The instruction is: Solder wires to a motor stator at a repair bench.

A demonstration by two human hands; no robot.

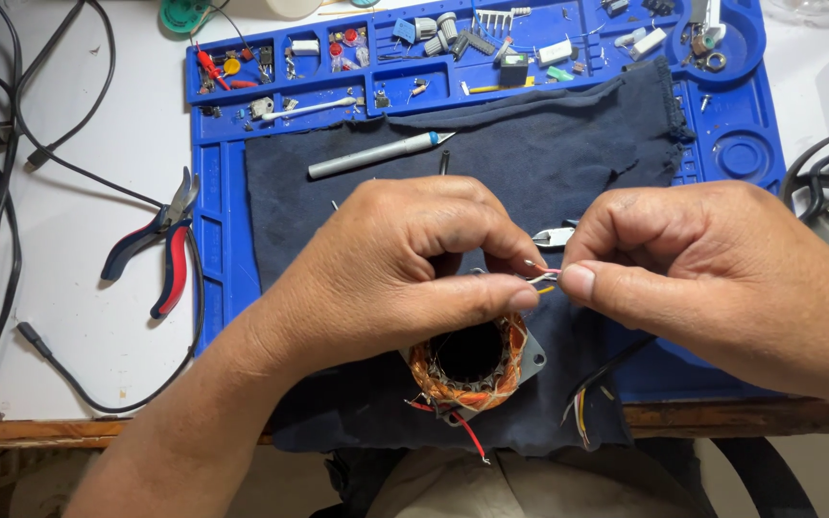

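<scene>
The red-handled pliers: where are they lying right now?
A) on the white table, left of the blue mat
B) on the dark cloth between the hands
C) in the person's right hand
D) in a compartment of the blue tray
A: the red-handled pliers lie on the white table, just left of the blue mat, clear of both hands.
</scene>
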